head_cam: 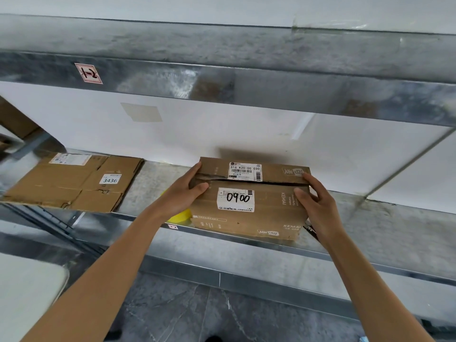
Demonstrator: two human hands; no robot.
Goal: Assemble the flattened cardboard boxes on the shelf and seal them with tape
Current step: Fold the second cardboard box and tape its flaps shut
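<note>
Your left hand (183, 193) and right hand (318, 206) grip the box (246, 218) by its ends; the flap seam (278, 182) runs crosswise between them, yellow roll (181, 215) nearest your left.

Galvanised steel racking, dull grey, bit blotchy. Upper shelf beam (271, 87) runs across top, red-bordered sticker (88, 73) on its left part. White wall (222, 129) behind, pale square patch (142, 112) on it. Thin diagonal brace (407, 164) at right. Lower shelf deck (394, 223) same metal. Grey tiled floor (197, 314) below, white tabletop corner (27, 287) lower left. Light soft, even.
</note>
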